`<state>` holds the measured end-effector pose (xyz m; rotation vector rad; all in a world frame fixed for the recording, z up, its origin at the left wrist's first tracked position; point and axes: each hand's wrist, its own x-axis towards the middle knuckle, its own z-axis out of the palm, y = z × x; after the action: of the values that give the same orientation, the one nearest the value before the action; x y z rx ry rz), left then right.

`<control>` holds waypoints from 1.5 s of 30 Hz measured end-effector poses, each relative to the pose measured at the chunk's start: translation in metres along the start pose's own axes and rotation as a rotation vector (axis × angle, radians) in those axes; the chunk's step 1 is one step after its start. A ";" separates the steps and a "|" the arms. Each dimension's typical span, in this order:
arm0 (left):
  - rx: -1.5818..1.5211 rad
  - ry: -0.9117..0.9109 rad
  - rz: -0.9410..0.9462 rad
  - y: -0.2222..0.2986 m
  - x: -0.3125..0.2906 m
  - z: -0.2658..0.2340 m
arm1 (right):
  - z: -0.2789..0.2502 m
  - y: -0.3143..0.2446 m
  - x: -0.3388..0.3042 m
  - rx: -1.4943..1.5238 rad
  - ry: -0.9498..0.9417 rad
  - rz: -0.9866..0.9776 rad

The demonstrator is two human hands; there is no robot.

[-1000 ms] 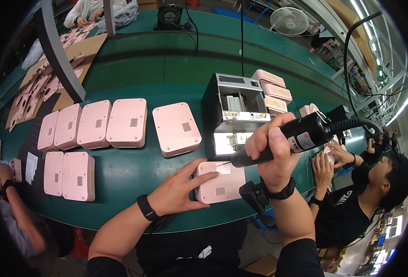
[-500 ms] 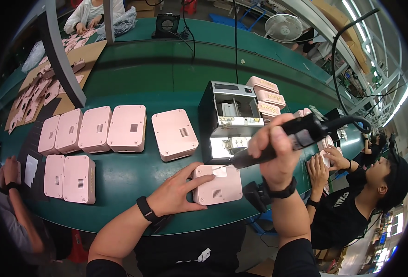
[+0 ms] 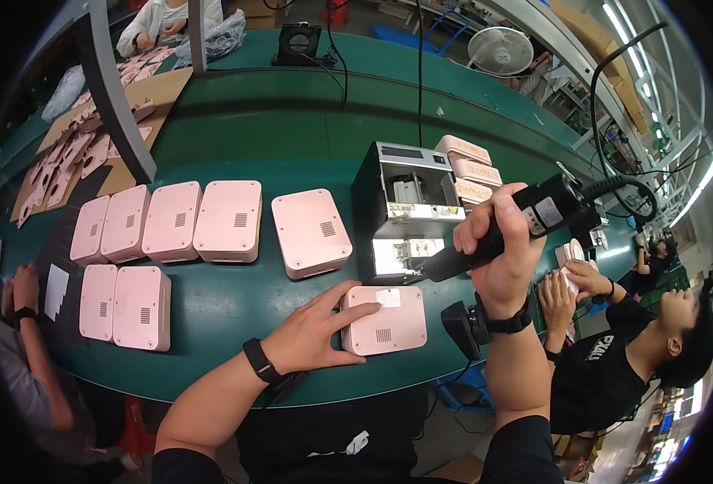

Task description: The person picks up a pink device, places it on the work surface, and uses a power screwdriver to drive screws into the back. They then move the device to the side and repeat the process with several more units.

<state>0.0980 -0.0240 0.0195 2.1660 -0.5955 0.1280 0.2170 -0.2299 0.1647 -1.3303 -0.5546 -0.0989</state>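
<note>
I see the right hand (image 3: 503, 256) raised, grip closed around a driver (image 3: 548, 203); the left hand (image 3: 306, 332) grips 1 box (image 3: 401, 327) on the green tabletop (image 3: 235, 319). Beyond stands a fan (image 3: 499, 51).

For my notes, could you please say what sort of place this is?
Likely a factory assembly line: a corded screwdriver in the right hand, rows of matching pink housings, a co-worker alongside.

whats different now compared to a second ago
The right hand has moved the black corded tool to the right, so its tip, earlier over the white patch, is now clear of it. Nothing was visibly picked up or let go: the left hand still rests on the pink box, and the other pink boxes stay put.
</note>
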 end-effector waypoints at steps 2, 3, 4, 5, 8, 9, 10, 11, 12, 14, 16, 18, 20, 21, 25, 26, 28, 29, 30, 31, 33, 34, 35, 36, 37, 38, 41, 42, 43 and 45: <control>-0.001 0.010 -0.002 0.000 0.001 0.001 | 0.008 -0.004 -0.007 0.066 -0.042 0.001; -0.002 0.020 0.004 0.000 0.002 0.001 | 0.014 -0.005 -0.009 0.071 -0.043 0.003; -0.003 0.030 0.009 0.000 0.002 0.001 | 0.021 -0.006 -0.012 0.090 -0.074 -0.004; -0.002 0.028 0.009 0.000 0.002 0.000 | 0.028 -0.007 -0.015 0.107 -0.102 -0.013; 0.004 0.002 0.007 0.000 0.003 -0.002 | 0.039 -0.001 -0.018 0.137 -0.144 -0.008; 0.007 0.004 0.007 -0.001 0.004 -0.003 | 0.042 0.003 -0.018 0.148 -0.158 0.005; 0.005 0.005 0.012 -0.001 0.004 -0.003 | 0.043 0.005 -0.020 0.159 -0.173 0.018; 0.004 0.008 0.018 -0.001 0.004 -0.003 | 0.045 0.006 -0.020 0.160 -0.175 0.015; 0.004 0.011 0.026 -0.001 0.005 -0.004 | 0.047 0.007 -0.021 0.159 -0.171 0.034; 0.005 0.030 0.030 0.000 0.006 -0.006 | 0.050 0.005 -0.021 0.155 -0.160 0.062; -0.008 0.046 0.049 0.003 0.005 -0.004 | 0.053 0.007 -0.031 0.105 -0.165 0.047; -0.012 0.056 0.105 0.001 0.011 0.001 | 0.047 0.011 -0.034 0.049 -0.153 0.063; -0.010 0.067 0.104 0.002 0.006 -0.001 | 0.058 0.013 -0.035 0.072 -0.129 0.059; 0.001 0.048 0.157 0.005 0.003 -0.001 | 0.065 0.012 -0.038 0.072 -0.103 0.049; 0.027 0.025 0.051 0.005 0.003 0.003 | 0.064 0.018 -0.037 -0.058 -0.130 -0.073; 0.028 0.031 0.052 0.005 0.005 0.004 | 0.065 0.016 -0.036 -0.050 -0.119 -0.049; 0.034 0.036 0.055 0.005 0.004 0.004 | 0.067 0.013 -0.035 -0.031 -0.105 0.003; 0.038 0.033 0.045 0.005 0.003 0.004 | 0.068 0.012 -0.035 -0.028 -0.104 -0.004; 0.048 0.044 0.036 0.007 0.004 0.003 | 0.067 0.012 -0.034 -0.001 -0.105 0.053; 0.057 0.056 0.026 0.008 0.005 0.002 | 0.066 0.013 -0.034 0.026 -0.109 0.110; 0.067 0.082 0.037 0.012 0.007 -0.001 | 0.065 0.012 -0.031 0.052 -0.126 0.148; 0.065 0.093 0.041 0.015 0.007 -0.002 | 0.065 0.012 -0.032 0.067 -0.141 0.149; 0.064 0.101 0.046 0.018 0.007 -0.003 | 0.065 0.012 -0.033 0.082 -0.153 0.149; 0.078 0.117 0.054 0.022 0.007 -0.005 | 0.065 0.012 -0.033 0.098 -0.166 0.148; 0.043 0.086 0.062 0.025 0.007 -0.006 | 0.065 0.014 -0.034 0.098 -0.179 0.131; 0.007 0.053 0.069 0.027 0.007 -0.006 | 0.065 0.017 -0.034 0.031 -0.216 0.027; -0.016 0.030 0.064 0.028 0.004 -0.003 | 0.064 0.020 -0.032 -0.096 -0.295 -0.182; -0.014 0.027 0.051 0.027 0.003 -0.001 | 0.061 0.018 -0.031 -0.039 -0.312 -0.045; -0.013 0.023 0.037 0.026 0.002 -0.001 | 0.058 0.016 -0.031 0.017 -0.327 0.093; 0.019 0.013 0.019 0.024 0.002 -0.002 | 0.054 0.014 -0.027 0.070 -0.350 0.228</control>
<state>0.0889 -0.0358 0.0387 2.1768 -0.6095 0.1579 0.1815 -0.1823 0.1472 -1.3413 -0.6891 0.3433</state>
